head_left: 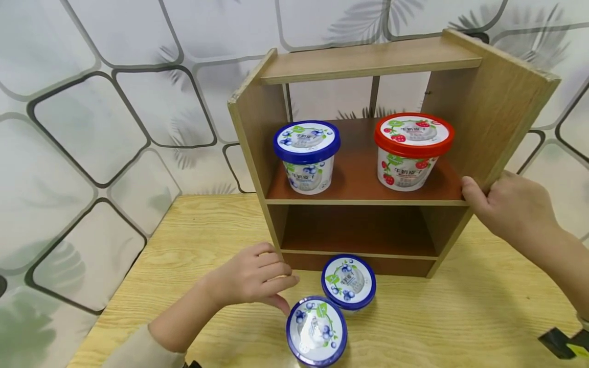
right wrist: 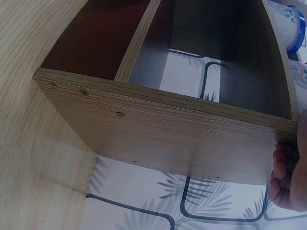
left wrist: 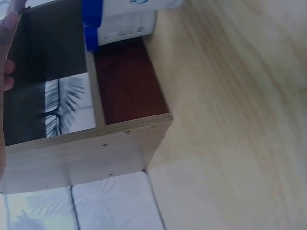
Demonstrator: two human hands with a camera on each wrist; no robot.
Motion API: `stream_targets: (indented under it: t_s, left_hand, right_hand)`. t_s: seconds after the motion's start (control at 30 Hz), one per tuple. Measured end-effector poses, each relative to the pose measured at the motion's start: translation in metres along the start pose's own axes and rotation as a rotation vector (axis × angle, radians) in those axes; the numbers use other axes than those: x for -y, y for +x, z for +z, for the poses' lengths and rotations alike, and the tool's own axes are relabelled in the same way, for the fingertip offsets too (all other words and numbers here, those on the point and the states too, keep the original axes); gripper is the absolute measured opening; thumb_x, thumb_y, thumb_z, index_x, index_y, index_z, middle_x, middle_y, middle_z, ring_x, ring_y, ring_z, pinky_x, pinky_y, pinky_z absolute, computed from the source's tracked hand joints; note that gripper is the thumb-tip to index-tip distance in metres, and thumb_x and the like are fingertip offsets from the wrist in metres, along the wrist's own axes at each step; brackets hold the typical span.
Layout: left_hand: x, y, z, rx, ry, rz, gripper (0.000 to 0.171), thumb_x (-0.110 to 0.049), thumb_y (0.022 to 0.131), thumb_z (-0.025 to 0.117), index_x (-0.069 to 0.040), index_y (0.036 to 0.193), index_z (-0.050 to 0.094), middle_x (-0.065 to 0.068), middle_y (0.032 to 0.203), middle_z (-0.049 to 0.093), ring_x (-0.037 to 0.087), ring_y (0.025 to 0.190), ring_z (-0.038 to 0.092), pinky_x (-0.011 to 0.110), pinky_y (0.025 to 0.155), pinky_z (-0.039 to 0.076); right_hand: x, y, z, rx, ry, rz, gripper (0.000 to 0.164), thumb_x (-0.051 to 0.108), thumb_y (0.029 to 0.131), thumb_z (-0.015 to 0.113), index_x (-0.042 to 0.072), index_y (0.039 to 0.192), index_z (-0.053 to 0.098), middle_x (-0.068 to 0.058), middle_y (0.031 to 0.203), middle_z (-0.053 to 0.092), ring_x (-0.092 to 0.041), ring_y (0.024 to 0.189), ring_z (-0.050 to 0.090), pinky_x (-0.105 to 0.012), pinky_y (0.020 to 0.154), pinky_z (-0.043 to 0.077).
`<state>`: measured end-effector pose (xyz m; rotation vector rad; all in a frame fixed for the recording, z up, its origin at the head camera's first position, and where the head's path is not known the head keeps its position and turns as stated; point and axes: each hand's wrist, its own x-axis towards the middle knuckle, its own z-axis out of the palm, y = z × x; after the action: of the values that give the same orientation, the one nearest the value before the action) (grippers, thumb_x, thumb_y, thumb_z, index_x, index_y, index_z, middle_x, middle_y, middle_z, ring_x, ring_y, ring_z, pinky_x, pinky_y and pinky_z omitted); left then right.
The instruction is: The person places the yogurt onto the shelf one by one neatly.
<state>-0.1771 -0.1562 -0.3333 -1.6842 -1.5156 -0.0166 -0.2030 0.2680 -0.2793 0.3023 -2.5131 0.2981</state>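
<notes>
My left hand (head_left: 255, 276) hovers over the table, its fingers loosely bent and holding nothing. Its thumb points at a blueberry tub with a blue lid (head_left: 316, 329); whether they touch is unclear. A second blue-lidded blueberry tub (head_left: 348, 281) stands right behind it, in front of the shelf's base. My right hand (head_left: 517, 204) grips the right side panel of the wooden shelf (head_left: 368, 203), thumb at the front edge and fingers (right wrist: 280, 167) against the outer face. On the upper board stand a blueberry tub (head_left: 307, 156) at left and a red-lidded strawberry tub (head_left: 411, 151) at right.
The shelf's lower compartment (head_left: 359, 230) lies under the upper board. Patterned wall covering (head_left: 138, 107) rises behind the shelf and along the left. Wooden table surface (head_left: 207, 220) extends on both sides of the shelf.
</notes>
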Motion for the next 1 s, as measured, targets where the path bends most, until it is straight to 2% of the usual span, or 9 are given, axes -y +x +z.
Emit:
stream_targets:
  t_s: [0.17, 0.3, 0.53, 0.67, 0.8, 1.0]
  left_hand:
    - [-0.013, -0.007, 0.005, 0.122, -0.104, 0.011, 0.055, -0.064, 0.077, 0.060, -0.013, 0.096, 0.064, -0.007, 0.083, 0.061, 0.007, 0.073, 0.056, 0.022, 0.067, 0.044]
    - [-0.020, -0.009, 0.007, 0.160, -0.141, 0.022, 0.054, -0.065, 0.077, 0.058, -0.014, 0.096, 0.064, -0.008, 0.083, 0.061, 0.007, 0.074, 0.057, 0.020, 0.068, 0.045]
    - [-0.034, -0.009, 0.009, 0.166, -0.185, 0.064, 0.051, -0.063, 0.079, 0.058, -0.015, 0.096, 0.064, -0.008, 0.086, 0.062, 0.007, 0.077, 0.058, 0.020, 0.071, 0.046]
    - [-0.042, -0.011, 0.012, 0.134, -0.171, 0.088, 0.055, -0.068, 0.078, 0.055, -0.016, 0.093, 0.065, -0.009, 0.085, 0.062, 0.006, 0.078, 0.059, 0.019, 0.070, 0.045]
    - [-0.048, -0.012, 0.014, 0.094, -0.181, 0.120, 0.053, -0.066, 0.080, 0.054, -0.016, 0.092, 0.064, -0.008, 0.085, 0.061, 0.006, 0.079, 0.059, 0.017, 0.068, 0.044]
    - [-0.056, -0.016, 0.017, 0.087, -0.201, 0.135, 0.049, -0.061, 0.084, 0.055, -0.014, 0.096, 0.063, -0.005, 0.089, 0.062, 0.006, 0.084, 0.059, 0.019, 0.071, 0.044]
  right_hand:
    - [0.000, 0.000, 0.001, -0.019, -0.002, -0.005, 0.051, 0.031, 0.092, 0.041, 0.012, 0.046, 0.031, -0.002, 0.043, 0.031, -0.024, 0.036, 0.035, -0.036, 0.032, 0.024]
    - [0.000, 0.001, 0.000, -0.006, -0.013, -0.004, 0.052, 0.031, 0.093, 0.040, 0.011, 0.045, 0.031, -0.002, 0.043, 0.031, -0.024, 0.036, 0.034, -0.035, 0.032, 0.024]
    - [-0.001, 0.000, -0.001, 0.015, -0.013, -0.002, 0.052, 0.031, 0.093, 0.040, 0.012, 0.045, 0.031, -0.001, 0.043, 0.030, -0.022, 0.037, 0.033, -0.034, 0.032, 0.024]
    - [-0.001, 0.000, 0.000, 0.006, -0.009, 0.003, 0.052, 0.031, 0.092, 0.041, 0.011, 0.046, 0.031, -0.001, 0.043, 0.030, -0.022, 0.036, 0.033, -0.035, 0.032, 0.024]
    - [-0.001, 0.000, 0.000, 0.000, -0.014, -0.003, 0.052, 0.031, 0.092, 0.041, 0.011, 0.045, 0.031, -0.001, 0.042, 0.029, -0.023, 0.036, 0.033, -0.035, 0.032, 0.024]
    - [-0.001, 0.000, 0.000, 0.004, -0.012, -0.006, 0.052, 0.029, 0.092, 0.041, 0.012, 0.044, 0.032, 0.000, 0.041, 0.029, -0.022, 0.035, 0.034, -0.035, 0.032, 0.024]
